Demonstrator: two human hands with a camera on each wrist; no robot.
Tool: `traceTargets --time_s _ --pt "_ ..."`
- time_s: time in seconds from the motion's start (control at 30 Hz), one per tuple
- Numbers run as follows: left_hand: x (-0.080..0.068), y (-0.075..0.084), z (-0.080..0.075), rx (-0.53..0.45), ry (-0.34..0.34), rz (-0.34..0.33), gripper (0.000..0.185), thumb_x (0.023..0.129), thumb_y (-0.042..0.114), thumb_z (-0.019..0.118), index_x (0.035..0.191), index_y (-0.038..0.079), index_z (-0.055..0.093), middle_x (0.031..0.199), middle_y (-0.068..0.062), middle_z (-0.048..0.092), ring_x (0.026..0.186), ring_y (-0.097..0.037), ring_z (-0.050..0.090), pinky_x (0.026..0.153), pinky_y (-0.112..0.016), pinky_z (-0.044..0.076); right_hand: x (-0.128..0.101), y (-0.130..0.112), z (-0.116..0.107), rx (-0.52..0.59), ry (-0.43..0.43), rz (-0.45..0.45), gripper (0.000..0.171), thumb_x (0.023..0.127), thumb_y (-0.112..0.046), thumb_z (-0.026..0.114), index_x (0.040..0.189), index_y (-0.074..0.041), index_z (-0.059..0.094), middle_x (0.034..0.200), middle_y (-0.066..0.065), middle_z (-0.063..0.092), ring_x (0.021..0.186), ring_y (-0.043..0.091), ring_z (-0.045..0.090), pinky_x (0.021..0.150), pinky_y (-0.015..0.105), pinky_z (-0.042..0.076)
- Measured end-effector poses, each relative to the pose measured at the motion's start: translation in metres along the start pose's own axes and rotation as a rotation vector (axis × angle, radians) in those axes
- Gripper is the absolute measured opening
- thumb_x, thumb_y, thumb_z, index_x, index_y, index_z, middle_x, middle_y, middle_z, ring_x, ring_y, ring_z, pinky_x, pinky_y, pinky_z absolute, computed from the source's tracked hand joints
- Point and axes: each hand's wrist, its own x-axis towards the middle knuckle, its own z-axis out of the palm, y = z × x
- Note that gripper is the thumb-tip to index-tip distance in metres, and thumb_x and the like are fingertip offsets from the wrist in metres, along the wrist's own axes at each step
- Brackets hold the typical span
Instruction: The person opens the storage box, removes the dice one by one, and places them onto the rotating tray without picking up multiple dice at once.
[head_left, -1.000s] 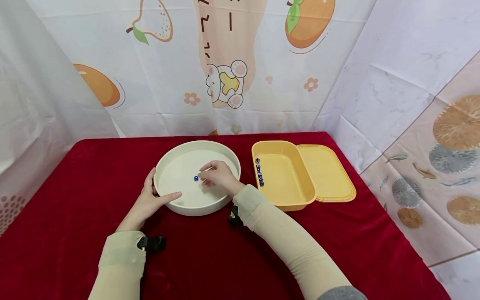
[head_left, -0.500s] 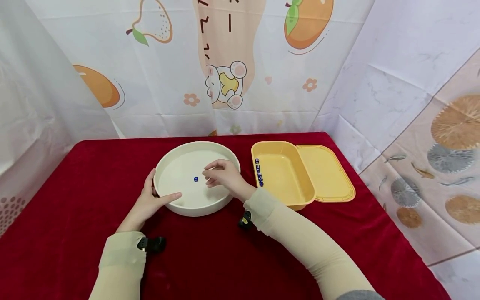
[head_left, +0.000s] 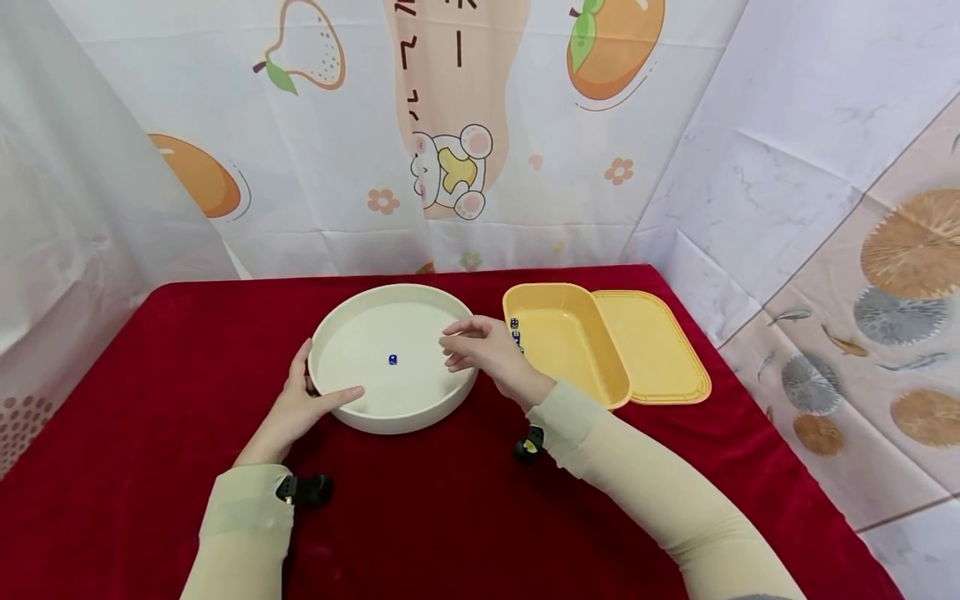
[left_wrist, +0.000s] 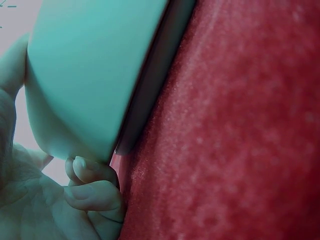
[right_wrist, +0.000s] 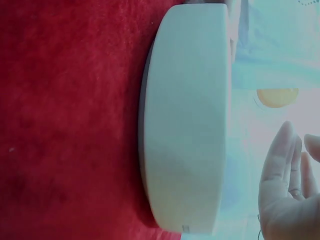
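While the left hand [head_left: 296,408] grips the round cream tray [head_left: 420,407], one blue die [head_left: 392,359] lies inside; right hand [head_left: 483,350] fingers loosely curled.

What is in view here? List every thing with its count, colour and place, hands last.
round tray: one, cream, middle of the table.
die in the tray: one, blue, alone near the tray's centre.
dice in the tub: several, blue, in a row along the tub's left wall, partly hidden by the right hand; exact count unclear.
tub: one, yellow, right of the tray.
lid: one, yellow, flat beside the tub on its right.
tablecloth: one, red, covers the table.
backdrop sheets: printed with fruit and a cartoon animal, behind and at the sides.
left hand: holds the tray's near-left rim.
right hand: over the tray's right rim, fingers curled; whether it holds anything cannot be told.
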Motion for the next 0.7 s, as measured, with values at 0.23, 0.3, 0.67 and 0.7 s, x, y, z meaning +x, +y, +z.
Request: traceTargets --time_s 0.23,0.3,0.67,0.7 --pt "-0.001 0.001 -0.001 0.0 0.003 0.001 0.122 0.086 0.04 0.076 0.155 0.028 -0.025 0.166 -0.018 0.0 0.148 -0.034 0.017 0.117 -0.058 0.021 -0.01 0.003 -0.029 0.037 0.054 0.001 0.036 0.095 -0.007 0.064 0.123 0.014 0.056 0.086 0.01 0.068 0.067 0.013 0.067 0.068 0.026 0.058" --pt "-0.001 0.002 -0.001 0.002 0.006 0.006 0.122 0.086 0.04 0.075 0.155 0.027 -0.024 0.166 -0.019 0.001 0.147 -0.033 0.018 0.117 -0.058 0.021 -0.012 0.005 -0.038 0.036 0.074 -0.002 0.034 0.095 -0.006 0.063 0.121 0.013 0.056 0.085 0.009 0.068 0.067 0.013 0.067 0.068 0.026 0.058" --pt "-0.002 0.002 -0.001 0.007 0.005 0.005 0.123 0.086 0.041 0.076 0.155 0.028 -0.024 0.167 -0.015 -0.006 0.15 -0.035 0.014 0.118 -0.059 0.019 -0.017 0.014 -0.076 0.04 0.112 -0.013 0.024 0.095 -0.004 0.062 0.114 0.009 0.059 0.08 0.001 0.069 0.066 0.012 0.067 0.068 0.027 0.058" --pt "-0.001 0.002 -0.001 0.007 0.005 0.005 0.123 0.085 0.041 0.076 0.155 0.028 -0.024 0.167 -0.014 -0.008 0.15 -0.035 0.013 0.118 -0.06 0.019 -0.017 0.014 -0.079 0.029 0.114 -0.009 0.024 0.095 -0.005 0.062 0.114 0.01 0.059 0.08 0.001 0.069 0.067 0.012 0.067 0.069 0.027 0.058"
